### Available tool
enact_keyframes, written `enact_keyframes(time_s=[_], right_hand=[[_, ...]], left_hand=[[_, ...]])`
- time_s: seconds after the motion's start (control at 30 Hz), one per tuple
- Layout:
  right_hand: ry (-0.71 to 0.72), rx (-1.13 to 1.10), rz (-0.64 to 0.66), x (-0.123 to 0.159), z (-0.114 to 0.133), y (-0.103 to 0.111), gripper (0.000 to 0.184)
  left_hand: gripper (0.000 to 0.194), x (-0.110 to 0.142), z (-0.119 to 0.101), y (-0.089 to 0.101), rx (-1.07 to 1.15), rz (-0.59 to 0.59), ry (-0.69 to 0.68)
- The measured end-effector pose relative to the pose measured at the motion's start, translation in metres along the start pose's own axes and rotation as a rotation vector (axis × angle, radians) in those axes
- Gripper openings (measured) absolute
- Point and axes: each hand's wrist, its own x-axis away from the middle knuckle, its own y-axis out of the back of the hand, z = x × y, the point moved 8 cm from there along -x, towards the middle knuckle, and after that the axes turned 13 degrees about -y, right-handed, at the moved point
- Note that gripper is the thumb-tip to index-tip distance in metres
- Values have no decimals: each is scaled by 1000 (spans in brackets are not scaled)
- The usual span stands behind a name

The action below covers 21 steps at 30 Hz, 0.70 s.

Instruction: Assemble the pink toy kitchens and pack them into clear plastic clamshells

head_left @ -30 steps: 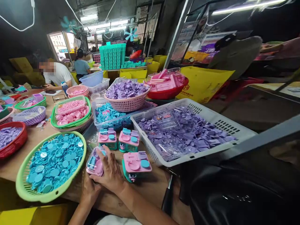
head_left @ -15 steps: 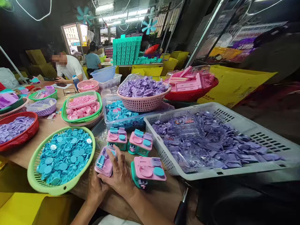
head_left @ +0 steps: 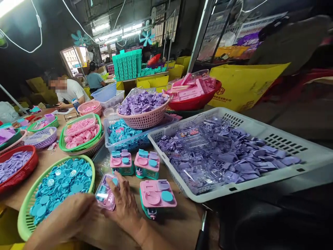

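My right hand grips a small pink toy kitchen under a clear plastic cover, thumb at its near edge and fingers over its right side. My left hand is beside the toy's left edge, in front of the green basket; it is smeared by motion and its fingers are hard to make out. Right of my right hand stands an uncovered toy kitchen with a pink top, a blue disc and a teal base. Two similar toy kitchens stand side by side just behind.
A green basket of blue discs is at left. A white crate holds purple parts and clear covers at right. Behind are a pink basket of purple pieces and a red basket. A person in white sits across the table.
My left hand has moved left, away from under the covered toy kitchen. My right hand stays on that toy. The whole view has shifted, with things appearing further left.
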Motion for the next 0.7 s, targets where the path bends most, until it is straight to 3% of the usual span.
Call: enact_keyframes(time_s=[0.07, 0.13, 0.2, 0.23, 0.3, 0.37, 0.43, 0.53, 0.63, 0.7], right_hand=[[-3, 4, -24, 1, -1, -1, 97], [-4, -2, -20, 1, 0, 0, 98], [-9, -19, 18, 0, 0, 1, 95], [-17, -26, 39, 0, 0, 1, 92], [-21, -26, 61, -2, -1, 4, 86], [-4, -17, 60, -2, -1, 7, 83], [13, -12, 56, -2, -1, 9, 80], [19, -17, 62, -2, 0, 12, 79], [20, -31, 64, 0, 1, 14, 81], [14, -38, 63, 0, 1, 14, 83]], left_hand=[[38, -47, -6, 36, -83, 13, -69], [38, -108, -9, 71, -112, -95, -165], [34, -173, -7, 89, -184, -187, -211], [33, -204, -7, 87, -218, -167, -249], [35, -257, -4, 65, -229, 12, -308], [41, -290, 8, 45, -194, 161, -281], [48, -306, 26, 38, -190, 223, -246], [49, -307, 57, 45, -259, 204, -226], [39, -299, 89, 57, -383, 142, -137], [27, -296, 97, 61, -463, 105, -73]])
